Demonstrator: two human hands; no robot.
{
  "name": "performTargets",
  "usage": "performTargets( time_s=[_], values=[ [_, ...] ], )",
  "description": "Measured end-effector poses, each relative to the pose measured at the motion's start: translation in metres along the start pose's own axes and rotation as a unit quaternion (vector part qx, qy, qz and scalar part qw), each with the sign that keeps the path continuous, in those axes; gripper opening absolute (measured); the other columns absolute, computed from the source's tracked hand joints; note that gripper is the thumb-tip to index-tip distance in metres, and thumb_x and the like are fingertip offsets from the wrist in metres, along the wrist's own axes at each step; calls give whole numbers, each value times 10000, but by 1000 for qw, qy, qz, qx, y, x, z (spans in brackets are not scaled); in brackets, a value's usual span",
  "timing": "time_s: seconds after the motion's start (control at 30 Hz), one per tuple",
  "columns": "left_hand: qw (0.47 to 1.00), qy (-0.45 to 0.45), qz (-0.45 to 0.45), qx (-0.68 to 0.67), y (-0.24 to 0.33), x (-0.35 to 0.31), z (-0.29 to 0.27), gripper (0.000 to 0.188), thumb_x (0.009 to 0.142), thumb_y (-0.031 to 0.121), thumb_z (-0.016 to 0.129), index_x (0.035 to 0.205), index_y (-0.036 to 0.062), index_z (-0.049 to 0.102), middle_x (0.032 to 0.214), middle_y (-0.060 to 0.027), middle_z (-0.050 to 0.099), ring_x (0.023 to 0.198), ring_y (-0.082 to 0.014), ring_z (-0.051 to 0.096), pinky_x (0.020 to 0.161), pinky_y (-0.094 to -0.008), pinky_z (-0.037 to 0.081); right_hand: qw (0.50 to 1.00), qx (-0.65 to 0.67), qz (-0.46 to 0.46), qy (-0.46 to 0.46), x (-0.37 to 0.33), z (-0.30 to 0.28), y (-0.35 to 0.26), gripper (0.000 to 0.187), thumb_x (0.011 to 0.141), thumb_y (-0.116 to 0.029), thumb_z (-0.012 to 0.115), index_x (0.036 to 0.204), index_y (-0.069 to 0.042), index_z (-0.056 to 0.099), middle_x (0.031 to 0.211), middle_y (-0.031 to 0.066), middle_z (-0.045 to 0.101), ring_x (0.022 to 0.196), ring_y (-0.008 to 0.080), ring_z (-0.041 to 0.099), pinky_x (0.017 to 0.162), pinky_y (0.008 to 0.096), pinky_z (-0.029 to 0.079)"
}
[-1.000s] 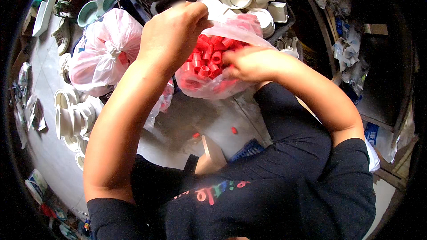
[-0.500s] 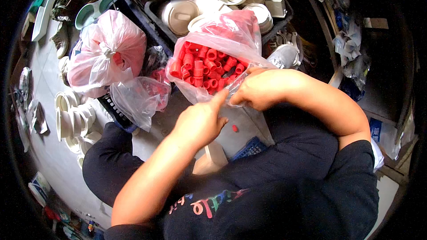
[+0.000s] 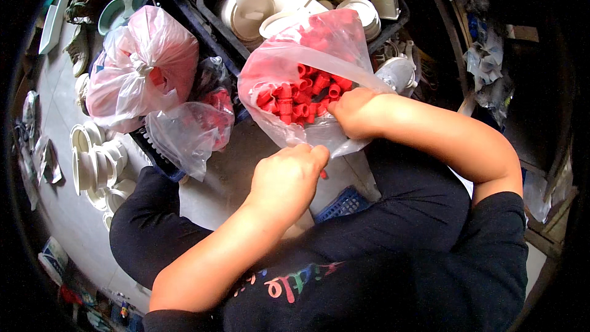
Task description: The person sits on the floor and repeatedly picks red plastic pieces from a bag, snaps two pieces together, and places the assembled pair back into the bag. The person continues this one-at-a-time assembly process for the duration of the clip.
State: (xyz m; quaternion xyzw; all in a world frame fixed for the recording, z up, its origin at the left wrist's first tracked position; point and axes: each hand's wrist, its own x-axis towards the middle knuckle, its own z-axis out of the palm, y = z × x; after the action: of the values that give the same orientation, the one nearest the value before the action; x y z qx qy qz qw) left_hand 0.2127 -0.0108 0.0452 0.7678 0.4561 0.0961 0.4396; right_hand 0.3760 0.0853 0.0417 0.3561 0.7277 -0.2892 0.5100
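Observation:
A clear plastic bag (image 3: 270, 124) full of short red pipe fittings (image 3: 301, 95) lies before me, its mouth facing me. At its near edge, my left hand (image 3: 289, 175) is closed, with the bag's rim pinched between thumb and fingers. My right hand (image 3: 362, 114) is curled at the right side of the mouth, closed on the plastic, its fingertips beside the red fittings and partly hidden. Just past my left hand's fingers, a small red piece (image 3: 324, 174) shows on the floor, partly covered.
A knotted bag (image 3: 144, 67) of reddish contents sits on a dark crate at the left, a smaller clear bag (image 3: 190, 132) below it. Behind stands a black crate (image 3: 224, 37) of white plastic parts. White pipe parts (image 3: 98, 160) lie left; a blue basket (image 3: 344, 204) is near my legs.
My left hand has gone from a pointing finger to a closed grip on the bag's near rim. The rim is pulled toward me, and the mouth shows fewer fittings. My right hand has shifted slightly.

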Motion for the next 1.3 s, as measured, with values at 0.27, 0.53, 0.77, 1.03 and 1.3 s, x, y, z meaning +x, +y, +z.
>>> performTargets(
  time_s=[0.27,0.53,0.77,1.03,1.3],
  values=[
    [1000,-23,4,14,1,0,-1,68,732,90,491,790,90,526,718,-96,556,705,-284,578,567,-390,471,983,97,68,142,37,18,-3,276,748,-229,577,913,-9,597,886,201,612,862,346,588,764,424,452],
    [999,-16,20,21,6,1,-1,69,736,98,490,789,92,534,716,-95,555,701,-277,578,566,-387,474,976,135,62,159,57,26,3,288,652,-219,626,859,-19,620,852,199,613,856,328,591,761,418,451],
    [999,1,26,33,5,-2,-1,52,736,124,505,772,97,531,694,-89,551,677,-264,582,547,-376,475,939,331,39,82,48,10,17,189,649,-196,607,749,-37,626,746,130,632,652,220,597,594,349,468],
    [999,12,18,31,4,-4,-4,62,735,119,496,780,98,533,687,-92,539,693,-276,574,557,-387,464,696,699,-144,-80,13,-9,45,194,786,-179,580,889,-16,605,794,55,608,680,135,558,631,258,453],
    [999,-2,7,47,5,-2,-8,67,726,86,491,787,82,520,709,-92,545,702,-262,587,570,-370,480,660,711,-216,-109,7,-7,37,242,806,-159,570,988,0,567,911,71,606,834,154,578,727,285,466]
  ],
)
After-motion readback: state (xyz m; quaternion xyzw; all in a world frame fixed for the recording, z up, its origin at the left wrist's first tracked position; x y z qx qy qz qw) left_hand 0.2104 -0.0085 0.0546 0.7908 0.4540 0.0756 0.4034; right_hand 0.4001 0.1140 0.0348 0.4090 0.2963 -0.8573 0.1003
